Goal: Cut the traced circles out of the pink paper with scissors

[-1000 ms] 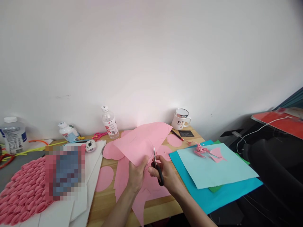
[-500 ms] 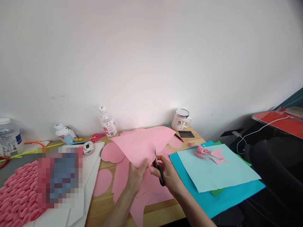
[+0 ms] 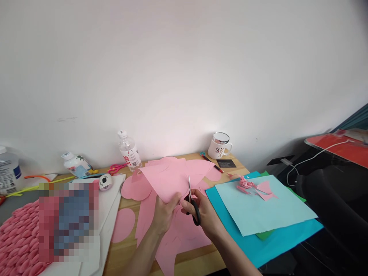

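Observation:
A large sheet of pink paper point(image 3: 169, 180) is held up over the table, pinched at its near edge by my left hand point(image 3: 166, 211). My right hand point(image 3: 204, 211) has its fingers through the black handles of a pair of scissors point(image 3: 195, 209), whose blades point up and away at the paper's right side. Beneath the held sheet lie more pink sheets point(image 3: 146, 214), partly covered by my hands. Cut pink rounds lie to the left, one larger piece point(image 3: 135, 188) and one nearer circle point(image 3: 124, 225).
Along the wall stand a plastic bottle point(image 3: 130, 151) and a white mug point(image 3: 219, 146). A pencil point(image 3: 215, 165) lies by a black card point(image 3: 226, 163). At right, pink scraps point(image 3: 247, 184) rest on light blue paper point(image 3: 258, 214). A pink braided item point(image 3: 20, 237) is at left.
The sheet's upper edge has dipped and curled slightly. The view has shifted a little, so things at the left sit further left. Both hands keep nearly the same place.

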Available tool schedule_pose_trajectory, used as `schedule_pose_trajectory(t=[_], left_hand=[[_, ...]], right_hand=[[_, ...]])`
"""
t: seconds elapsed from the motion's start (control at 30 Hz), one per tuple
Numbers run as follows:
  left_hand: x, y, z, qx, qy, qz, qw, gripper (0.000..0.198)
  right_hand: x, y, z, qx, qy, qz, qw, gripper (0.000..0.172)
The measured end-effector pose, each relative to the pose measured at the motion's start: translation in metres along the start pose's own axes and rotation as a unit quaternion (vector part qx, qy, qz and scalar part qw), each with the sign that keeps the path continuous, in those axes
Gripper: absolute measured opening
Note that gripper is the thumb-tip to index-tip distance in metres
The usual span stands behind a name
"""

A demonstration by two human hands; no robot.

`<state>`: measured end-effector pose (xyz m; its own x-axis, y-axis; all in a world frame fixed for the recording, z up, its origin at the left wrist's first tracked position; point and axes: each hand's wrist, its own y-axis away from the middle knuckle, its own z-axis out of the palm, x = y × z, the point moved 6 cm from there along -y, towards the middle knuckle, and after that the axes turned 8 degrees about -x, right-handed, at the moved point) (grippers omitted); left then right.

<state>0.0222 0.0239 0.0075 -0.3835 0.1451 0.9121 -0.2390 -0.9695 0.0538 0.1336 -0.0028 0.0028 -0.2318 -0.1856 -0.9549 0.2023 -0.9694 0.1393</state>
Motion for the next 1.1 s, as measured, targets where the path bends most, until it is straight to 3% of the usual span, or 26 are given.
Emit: schedule_pose_trajectory(t=[0.27, 0.47, 0.53, 0.73, 0.9, 1.1], left_hand=[[0.002, 0.002, 0.009, -0.025, 0.052, -0.007, 0.998, 0.019], [0.008, 0.009, -0.019, 0.060, -0.007, -0.022, 0.998, 0.022], [0.013, 0.007, -0.024, 0.056, -0.005, -0.032, 0.998, 0.025], [0.023, 0.007, -0.006, 0.020, -0.014, -0.050, 0.998, 0.028], [0.022, 0.009, 0.001, -0.029, 0.021, -0.064, 0.997, 0.046], [0.022, 0.004, -0.004, 0.012, 0.049, -0.066, 0.997, 0.039]], right_hand=[[-0.005, -0.004, 0.004, 0.014, -0.003, -0.014, 1.000, 0.050], [-0.004, -0.002, 0.005, -0.011, 0.042, 0.028, 0.999, 0.052], [-0.002, -0.001, 0.002, -0.017, 0.039, 0.023, 0.999, 0.053], [0.014, 0.003, -0.001, -0.042, -0.043, 0.017, 0.998, 0.042], [0.012, 0.006, -0.007, -0.033, -0.031, 0.012, 0.999, 0.040], [0.011, 0.007, -0.006, -0.036, -0.009, 0.020, 0.999, 0.044]])
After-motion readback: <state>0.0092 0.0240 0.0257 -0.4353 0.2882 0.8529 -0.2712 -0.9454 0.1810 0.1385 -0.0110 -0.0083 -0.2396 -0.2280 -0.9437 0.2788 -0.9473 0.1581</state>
